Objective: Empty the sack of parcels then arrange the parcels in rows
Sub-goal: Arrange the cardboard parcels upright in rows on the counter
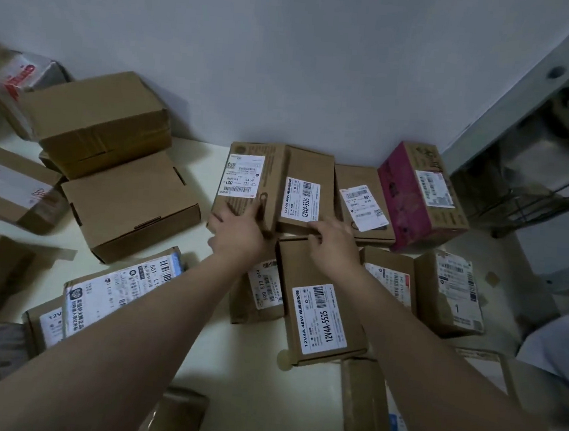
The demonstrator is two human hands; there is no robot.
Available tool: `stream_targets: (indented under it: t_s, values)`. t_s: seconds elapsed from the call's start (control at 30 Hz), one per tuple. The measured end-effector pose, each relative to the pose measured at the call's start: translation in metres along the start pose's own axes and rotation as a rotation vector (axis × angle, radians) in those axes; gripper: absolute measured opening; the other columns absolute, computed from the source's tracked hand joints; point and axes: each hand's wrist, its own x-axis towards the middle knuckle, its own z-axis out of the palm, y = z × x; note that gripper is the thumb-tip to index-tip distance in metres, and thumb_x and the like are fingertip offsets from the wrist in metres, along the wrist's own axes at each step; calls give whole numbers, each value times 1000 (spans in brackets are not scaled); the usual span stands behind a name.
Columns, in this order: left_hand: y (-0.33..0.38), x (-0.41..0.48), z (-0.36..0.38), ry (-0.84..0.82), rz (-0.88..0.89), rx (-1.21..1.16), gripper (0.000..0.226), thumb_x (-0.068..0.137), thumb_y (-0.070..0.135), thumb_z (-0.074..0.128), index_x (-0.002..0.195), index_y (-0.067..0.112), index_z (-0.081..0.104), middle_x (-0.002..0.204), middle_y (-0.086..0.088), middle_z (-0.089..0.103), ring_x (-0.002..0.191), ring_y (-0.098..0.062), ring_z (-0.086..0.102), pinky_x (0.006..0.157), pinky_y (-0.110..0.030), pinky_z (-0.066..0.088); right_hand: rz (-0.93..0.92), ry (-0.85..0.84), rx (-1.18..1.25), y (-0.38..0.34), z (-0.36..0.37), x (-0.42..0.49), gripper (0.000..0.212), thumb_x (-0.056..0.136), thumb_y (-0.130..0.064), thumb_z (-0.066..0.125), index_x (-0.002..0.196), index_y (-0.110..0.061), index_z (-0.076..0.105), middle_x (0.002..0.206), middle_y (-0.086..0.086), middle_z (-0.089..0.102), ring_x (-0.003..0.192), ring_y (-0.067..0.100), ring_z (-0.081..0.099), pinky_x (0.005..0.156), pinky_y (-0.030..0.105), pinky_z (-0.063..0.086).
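Observation:
Brown cardboard parcels lie on a white floor against a grey wall. In the back row a flat labelled parcel (245,177) sits at the left, a parcel marked 12V4A-5525 (304,193) beside it, then another flat parcel (363,201) and a pink-sided box (419,192). My left hand (236,235) grips the near edge of the left flat parcel. My right hand (334,243) holds the near edge of the 12V4A-5525 parcel. A second row lies nearer, with another 12V4A-5525 parcel (319,307) under my right forearm. No sack is in view.
Plain brown boxes (129,201) are stacked at the left with taped boxes (7,184) behind them. More labelled parcels (115,290) lie under my left arm. A metal shelf frame (539,158) stands at the right. White cloth (553,345) shows at the right edge.

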Motion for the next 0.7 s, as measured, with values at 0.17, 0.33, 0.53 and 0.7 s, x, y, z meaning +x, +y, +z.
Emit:
stream_targets:
  t_s: [0.17, 0.33, 0.53, 0.7]
  values:
    - [-8, 20, 10, 127, -53, 56, 60, 94, 13, 48, 147, 40, 35, 158, -17, 1, 142, -42, 5, 110, -51, 34, 24, -1, -76, -6, 2, 3, 36, 99, -24, 47, 134, -18, 52, 147, -4, 42, 138, 21, 26, 110, 37, 29]
    - [-5, 15, 10, 73, 30, 2, 53, 94, 15, 51, 144, 30, 42, 160, -13, -4, 145, -42, -11, 115, -53, 23, 36, -53, -81, -4, 0, 0, 43, 98, -25, 51, 140, -20, 45, 155, -3, 32, 145, 21, 18, 116, 38, 22]
    - [-15, -20, 2, 68, 25, -50, 74, 88, 33, 64, 150, 26, 25, 157, -17, 5, 143, -36, 9, 112, -52, 27, 131, 47, -208, -17, 0, -48, 78, 80, -49, 67, 143, -22, 29, 152, 8, 17, 139, 28, 17, 112, 45, 27]
    - [-28, -63, 22, -75, 23, 5, 90, 81, 23, 73, 150, 18, 15, 140, -21, 24, 125, -42, 38, 104, -45, 39, 282, -172, -225, -25, 17, -91, 86, 76, -51, 68, 140, -18, 21, 145, 10, 16, 134, 31, 19, 104, 49, 30]
